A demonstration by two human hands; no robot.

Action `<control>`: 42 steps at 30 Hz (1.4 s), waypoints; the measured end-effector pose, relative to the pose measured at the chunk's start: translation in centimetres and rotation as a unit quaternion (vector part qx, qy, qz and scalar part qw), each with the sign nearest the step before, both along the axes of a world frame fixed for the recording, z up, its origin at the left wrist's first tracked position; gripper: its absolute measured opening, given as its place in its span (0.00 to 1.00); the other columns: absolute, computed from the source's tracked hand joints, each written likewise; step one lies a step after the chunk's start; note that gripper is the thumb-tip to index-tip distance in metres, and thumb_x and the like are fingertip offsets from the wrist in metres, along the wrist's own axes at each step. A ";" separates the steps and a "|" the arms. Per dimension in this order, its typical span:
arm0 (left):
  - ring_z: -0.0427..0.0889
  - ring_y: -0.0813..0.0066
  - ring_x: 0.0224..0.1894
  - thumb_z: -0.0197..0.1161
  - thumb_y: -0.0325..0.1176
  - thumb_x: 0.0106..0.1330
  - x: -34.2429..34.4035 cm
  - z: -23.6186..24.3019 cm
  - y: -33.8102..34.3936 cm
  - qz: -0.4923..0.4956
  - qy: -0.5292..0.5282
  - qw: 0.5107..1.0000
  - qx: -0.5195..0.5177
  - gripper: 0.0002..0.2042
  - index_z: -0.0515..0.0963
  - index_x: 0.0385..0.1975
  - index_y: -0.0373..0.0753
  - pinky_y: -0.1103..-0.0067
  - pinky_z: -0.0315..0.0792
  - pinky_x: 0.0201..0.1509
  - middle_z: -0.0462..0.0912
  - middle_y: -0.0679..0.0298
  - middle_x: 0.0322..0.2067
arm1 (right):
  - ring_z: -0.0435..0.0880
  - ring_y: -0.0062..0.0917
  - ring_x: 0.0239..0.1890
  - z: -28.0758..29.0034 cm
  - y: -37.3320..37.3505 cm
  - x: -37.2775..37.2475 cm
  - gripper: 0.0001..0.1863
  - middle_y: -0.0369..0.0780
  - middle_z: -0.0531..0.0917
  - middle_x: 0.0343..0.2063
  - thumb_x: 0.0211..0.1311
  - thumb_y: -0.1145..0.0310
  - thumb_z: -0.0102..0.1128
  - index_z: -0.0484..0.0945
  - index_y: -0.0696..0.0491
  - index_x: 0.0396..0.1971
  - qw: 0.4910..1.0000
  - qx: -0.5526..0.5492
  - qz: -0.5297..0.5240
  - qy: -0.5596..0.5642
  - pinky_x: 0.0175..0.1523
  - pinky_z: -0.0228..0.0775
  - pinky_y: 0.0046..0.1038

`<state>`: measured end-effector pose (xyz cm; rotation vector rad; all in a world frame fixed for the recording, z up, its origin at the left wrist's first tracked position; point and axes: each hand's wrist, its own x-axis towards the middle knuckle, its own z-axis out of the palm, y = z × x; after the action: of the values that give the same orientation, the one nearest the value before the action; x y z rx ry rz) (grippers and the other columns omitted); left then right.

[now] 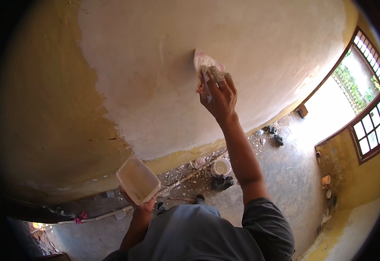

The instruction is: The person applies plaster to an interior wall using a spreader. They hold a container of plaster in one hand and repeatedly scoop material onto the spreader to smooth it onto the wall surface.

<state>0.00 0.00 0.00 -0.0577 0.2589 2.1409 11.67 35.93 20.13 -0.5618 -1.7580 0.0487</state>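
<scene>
White paste marks the fingers of our right hand [218, 92], which grips a thin, flat tool [208, 60] up at the pale patch of wall [142, 82]; we cannot tell if its edge touches or sits just off. Our left hand [144, 206] grips a tray [138, 180] low down, near the foot of the wall. If we push the tool's corner too hard, it could scratch a line in the smooth patch. Wet paste on our fingers could make the tool slip. If our left hand tips, the tray could drop what is in it. The long pole [189, 175] and the round white bucket [221, 167] could trip us, because they lie close by. The tray is like a box with round corners, with pale smears inside. Yellow wall [50, 113] beside the patch looks rough, with a ragged edge, and white crumbs dot the hard grey floor [281, 178].
</scene>
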 end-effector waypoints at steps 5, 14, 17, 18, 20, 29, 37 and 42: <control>0.76 0.48 0.58 0.52 0.68 0.61 -0.9 0.9 -1.0 -0.019 0.010 1.000 -0.001 0.36 0.65 0.65 0.54 0.42 0.70 0.56 0.74 0.62 0.59 | 0.82 0.31 0.46 0.5 1.7 7.0 0.19 0.38 0.85 0.42 0.44 0.74 0.69 0.86 0.46 0.41 0.946 0.194 -0.006 -0.259 0.52 0.74 0.35; 0.74 0.50 0.60 0.50 0.66 0.63 -0.4 0.3 0.0 -0.046 0.019 0.998 0.046 0.34 0.64 0.66 0.55 0.41 0.66 0.60 0.73 0.63 0.61 | 0.81 0.32 0.48 12.5 1.8 6.0 0.23 0.37 0.84 0.46 0.53 0.80 0.61 0.83 0.45 0.49 0.944 0.307 -0.117 0.020 0.51 0.78 0.32; 0.73 0.50 0.61 0.50 0.66 0.63 0.3 0.7 0.7 -0.034 -0.010 0.999 0.031 0.34 0.64 0.66 0.55 0.42 0.66 0.59 0.72 0.64 0.61 | 0.80 0.32 0.53 5.9 4.2 2.6 0.25 0.35 0.82 0.49 0.47 0.81 0.64 0.84 0.42 0.47 0.951 0.268 -0.099 -0.118 0.52 0.77 0.32; 0.73 0.50 0.61 0.50 0.66 0.63 0.0 0.8 0.3 -0.029 -0.005 0.999 0.031 0.34 0.64 0.66 0.55 0.42 0.66 0.59 0.72 0.64 0.61 | 0.81 0.32 0.51 5.1 2.8 2.9 0.25 0.36 0.84 0.47 0.47 0.83 0.62 0.84 0.44 0.46 0.961 0.243 -0.063 -0.118 0.54 0.77 0.31; 0.74 0.51 0.60 0.50 0.66 0.63 -0.5 1.1 0.3 -0.015 0.023 0.998 0.048 0.34 0.64 0.66 0.55 0.44 0.69 0.58 0.73 0.64 0.61 | 0.86 0.32 0.45 5.3 -0.5 5.0 0.22 0.39 0.87 0.40 0.48 0.85 0.59 0.85 0.49 0.43 0.980 0.182 -0.012 -0.079 0.53 0.78 0.29; 0.77 0.52 0.57 0.53 0.68 0.60 0.2 1.1 0.0 -0.016 -0.006 1.000 0.023 0.36 0.65 0.65 0.54 0.46 0.72 0.56 0.74 0.64 0.59 | 0.84 0.38 0.30 15.6 2.7 4.5 0.11 0.43 0.85 0.27 0.48 0.71 0.57 0.83 0.55 0.32 0.986 -0.031 -0.105 0.123 0.39 0.75 0.34; 0.75 0.53 0.59 0.53 0.66 0.62 0.2 -0.1 -0.4 -0.015 0.015 0.999 0.046 0.36 0.63 0.66 0.54 0.46 0.71 0.57 0.73 0.63 0.60 | 0.83 0.33 0.40 8.5 1.6 0.9 0.18 0.36 0.84 0.38 0.47 0.70 0.69 0.84 0.45 0.43 0.943 0.318 -0.086 -0.056 0.43 0.78 0.34; 0.71 0.60 0.64 0.50 0.63 0.65 1.0 2.8 1.0 0.079 0.034 0.996 -0.008 0.34 0.62 0.67 0.51 0.54 0.70 0.63 0.70 0.64 0.64 | 0.84 0.31 0.46 1.1 -5.6 3.3 0.18 0.36 0.85 0.41 0.47 0.72 0.72 0.82 0.47 0.42 0.945 0.069 0.255 -0.193 0.54 0.75 0.37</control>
<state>0.97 0.96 2.78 -0.0146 0.3197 2.3008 15.00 30.31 21.26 0.0047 -2.2341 0.1868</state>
